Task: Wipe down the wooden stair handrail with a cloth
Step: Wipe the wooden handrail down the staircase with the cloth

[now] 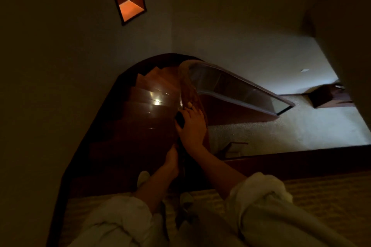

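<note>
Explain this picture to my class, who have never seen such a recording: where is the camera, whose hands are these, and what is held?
There is no machine here. A person wears one camera on the head, looking down a curved wooden staircase. The two bare arms in rolled pale sleeves are theirs. The right hand holds a dark cloth against the handrail. The left hand rests on the same rail, nearer the body; the dim light hides its grip. Polished steps wind down on the left.

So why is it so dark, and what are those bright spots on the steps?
Head view: dim overall, so the right hand and dark cloth on the handrail barely show; the spots are glare on glossy stair treads; the wide lens bends straight lines.
</note>
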`<state>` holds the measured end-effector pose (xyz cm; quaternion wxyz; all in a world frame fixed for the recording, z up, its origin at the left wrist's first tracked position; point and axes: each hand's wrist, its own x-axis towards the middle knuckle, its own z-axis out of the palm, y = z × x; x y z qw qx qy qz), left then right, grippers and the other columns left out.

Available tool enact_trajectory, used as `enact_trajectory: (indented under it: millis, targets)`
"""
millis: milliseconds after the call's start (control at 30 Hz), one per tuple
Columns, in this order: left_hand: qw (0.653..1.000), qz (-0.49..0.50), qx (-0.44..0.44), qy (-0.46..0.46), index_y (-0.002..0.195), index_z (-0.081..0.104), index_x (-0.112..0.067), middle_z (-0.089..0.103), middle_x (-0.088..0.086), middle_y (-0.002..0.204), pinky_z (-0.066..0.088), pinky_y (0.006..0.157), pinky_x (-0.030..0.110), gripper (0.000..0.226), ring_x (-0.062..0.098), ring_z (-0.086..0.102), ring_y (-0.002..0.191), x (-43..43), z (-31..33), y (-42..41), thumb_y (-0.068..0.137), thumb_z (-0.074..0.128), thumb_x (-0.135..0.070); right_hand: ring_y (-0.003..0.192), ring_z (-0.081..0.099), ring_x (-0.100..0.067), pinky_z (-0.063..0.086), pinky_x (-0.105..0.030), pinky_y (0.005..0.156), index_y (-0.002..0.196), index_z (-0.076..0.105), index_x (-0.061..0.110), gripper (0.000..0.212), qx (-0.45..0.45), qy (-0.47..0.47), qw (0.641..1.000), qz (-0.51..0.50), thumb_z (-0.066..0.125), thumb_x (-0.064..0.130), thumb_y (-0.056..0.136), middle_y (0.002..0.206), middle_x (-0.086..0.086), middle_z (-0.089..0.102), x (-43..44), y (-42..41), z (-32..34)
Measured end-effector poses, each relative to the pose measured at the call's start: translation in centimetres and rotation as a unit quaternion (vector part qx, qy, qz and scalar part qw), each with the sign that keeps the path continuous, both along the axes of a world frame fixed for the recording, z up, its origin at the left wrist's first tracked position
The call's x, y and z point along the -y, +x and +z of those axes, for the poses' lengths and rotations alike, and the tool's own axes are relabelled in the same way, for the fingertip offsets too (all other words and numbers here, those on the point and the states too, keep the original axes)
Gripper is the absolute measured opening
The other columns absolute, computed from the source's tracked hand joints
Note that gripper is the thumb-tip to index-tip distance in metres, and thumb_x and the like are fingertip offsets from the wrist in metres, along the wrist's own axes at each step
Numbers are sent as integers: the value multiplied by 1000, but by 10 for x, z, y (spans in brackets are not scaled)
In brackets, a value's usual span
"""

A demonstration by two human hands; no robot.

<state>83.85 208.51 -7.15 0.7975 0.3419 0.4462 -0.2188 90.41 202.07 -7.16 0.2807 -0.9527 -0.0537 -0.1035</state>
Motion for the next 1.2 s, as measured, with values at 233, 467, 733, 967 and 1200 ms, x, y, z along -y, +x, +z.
enact_trajectory:
  millis: [233,467,733,967,1200]
  targets:
    - [995,-100,-17,-22,140,43,-9,43,18,143,37,97,45,54,35,44,127,-16,4,8,104,24,-43,125,55,-25,38,-44,108,120,66,11,54,15,-39,999,-25,84,24,71,132,-9,61,17,-69,-8]
    - [980,-194,-34,-7,138,48,-6,51,17,137,42,96,42,70,34,49,125,-32,-7,16,100,18,-57,127,53,-28,37,-44,108,122,65,11,47,-17,-25,996,-86,67,37,82,128,-9,63,-20,-3,8]
    - [962,-273,-26,-17,144,39,-13,44,17,144,42,99,46,72,35,46,129,-40,-12,29,97,16,-62,121,58,-29,41,-46,105,124,63,6,60,26,-102,984,-141,85,22,71,131,-14,61,-13,-69,-14]
    - [936,-349,25,41,140,45,-16,53,13,137,46,94,41,69,31,52,124,-43,-4,46,96,19,-63,132,47,-29,30,-41,111,132,57,11,55,-24,-47,973,-225,72,33,84,139,-12,55,-34,-40,4]
    - [924,-377,26,63,140,48,-15,52,15,139,44,102,44,78,30,53,122,-33,1,41,92,22,-71,112,63,-22,53,-34,83,127,61,16,47,-41,-29,924,-380,68,39,88,129,-6,63,-21,-91,18]
